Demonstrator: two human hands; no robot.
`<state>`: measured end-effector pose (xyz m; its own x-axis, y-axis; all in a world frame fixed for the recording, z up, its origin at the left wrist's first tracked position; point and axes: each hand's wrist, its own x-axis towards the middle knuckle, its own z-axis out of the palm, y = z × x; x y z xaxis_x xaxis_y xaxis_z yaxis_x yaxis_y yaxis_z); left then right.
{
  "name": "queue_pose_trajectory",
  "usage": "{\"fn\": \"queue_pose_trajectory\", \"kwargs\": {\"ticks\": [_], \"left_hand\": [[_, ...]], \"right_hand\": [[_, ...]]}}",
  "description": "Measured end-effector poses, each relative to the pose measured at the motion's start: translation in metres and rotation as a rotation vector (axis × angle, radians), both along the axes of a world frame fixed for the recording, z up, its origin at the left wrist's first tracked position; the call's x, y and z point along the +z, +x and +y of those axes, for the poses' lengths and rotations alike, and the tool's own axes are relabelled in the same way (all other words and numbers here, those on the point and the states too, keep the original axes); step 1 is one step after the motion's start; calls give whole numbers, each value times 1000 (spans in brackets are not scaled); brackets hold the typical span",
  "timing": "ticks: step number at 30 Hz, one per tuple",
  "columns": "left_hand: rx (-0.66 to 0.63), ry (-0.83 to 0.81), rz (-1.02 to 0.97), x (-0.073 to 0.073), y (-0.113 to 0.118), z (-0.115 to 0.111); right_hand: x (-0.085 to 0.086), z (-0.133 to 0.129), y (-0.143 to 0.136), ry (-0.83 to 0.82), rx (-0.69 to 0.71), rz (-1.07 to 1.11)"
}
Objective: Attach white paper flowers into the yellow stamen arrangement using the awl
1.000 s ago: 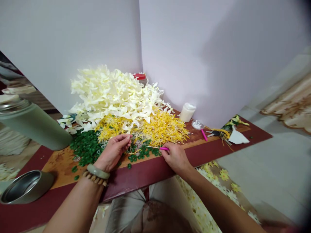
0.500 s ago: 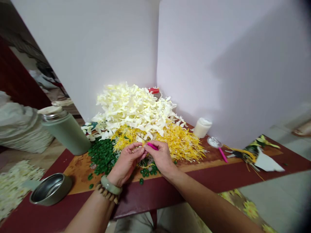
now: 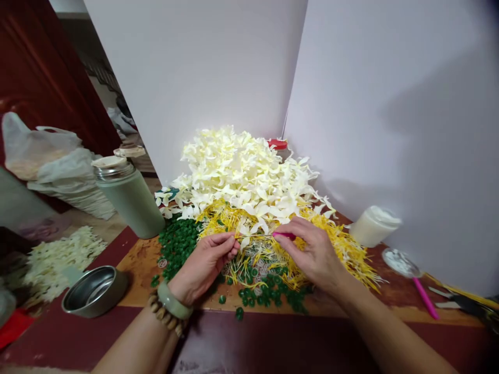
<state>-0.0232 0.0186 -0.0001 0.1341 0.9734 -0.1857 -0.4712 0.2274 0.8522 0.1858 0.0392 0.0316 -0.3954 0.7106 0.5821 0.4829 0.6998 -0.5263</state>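
My right hand (image 3: 312, 252) grips the pink handle (image 3: 284, 235) of a thin-shafted tool. Its slender shaft (image 3: 262, 236) runs left toward my left hand (image 3: 212, 262), whose thumb and forefinger are pinched at the far end; what lies between them is too small to make out. A white artificial flower (image 3: 245, 232) sits right beside those fingertips, at the shaft. Below and between the hands lie yellow stamens (image 3: 218, 215) and small green plastic flower bases (image 3: 181, 244). Behind rises a heap of white petal flowers (image 3: 241, 166).
A green thermos (image 3: 130, 202) and a metal cup (image 3: 95, 292) stand at left. On the right are a white jar (image 3: 374, 227), a small dish of white stuff (image 3: 399, 261) and a pink-handled tool (image 3: 425, 298). White panels (image 3: 202, 67) stand behind the heap.
My hands have parted; the right hand moved right with the pink-handled tool, baring its shaft. The view has turned left, so things appear shifted rightward.
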Motion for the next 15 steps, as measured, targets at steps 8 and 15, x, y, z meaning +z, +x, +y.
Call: {"fn": "queue_pose_trajectory", "kwargs": {"ticks": [8,15], "left_hand": [[-25,-22,119,-5,3,1],[-34,-40,119,-5,7,-2]], "right_hand": [[-4,-7,3,239,-41,-130],[-7,-11,-1,295,-33,-189]]}}
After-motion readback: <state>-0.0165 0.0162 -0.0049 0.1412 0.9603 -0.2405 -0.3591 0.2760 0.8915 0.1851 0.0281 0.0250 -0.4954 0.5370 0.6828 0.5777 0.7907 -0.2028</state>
